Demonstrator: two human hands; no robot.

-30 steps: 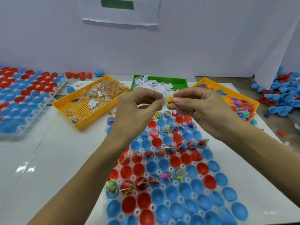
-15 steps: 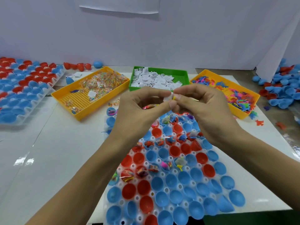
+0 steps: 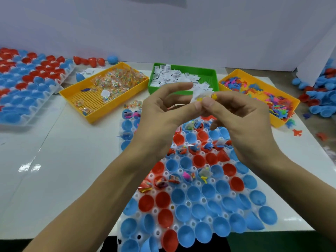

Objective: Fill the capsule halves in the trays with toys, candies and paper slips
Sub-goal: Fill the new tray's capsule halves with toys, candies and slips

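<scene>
My left hand (image 3: 163, 113) and my right hand (image 3: 238, 113) meet above the far part of the white tray (image 3: 183, 186) of red and blue capsule halves. Between their fingertips they pinch a small bundle: a white paper slip (image 3: 197, 92) and a small yellow toy (image 3: 214, 96). Several halves in the middle rows hold toys, candies and slips; the near rows of halves (image 3: 200, 211) show nothing inside. The tray's far rows are partly hidden by my hands.
Three bins stand behind the tray: a yellow bin of wrapped candies (image 3: 85, 104), a green bin of paper slips (image 3: 209, 73), a yellow bin of coloured toys (image 3: 280, 120). A second tray of capsule halves (image 3: 27, 84) lies at left. Loose halves (image 3: 325, 99) pile up at right.
The view has tilted down, so the tray sits lower and closer. Both hands stayed together; the paper slip now shows above the fingertips alongside the yellow toy.
</scene>
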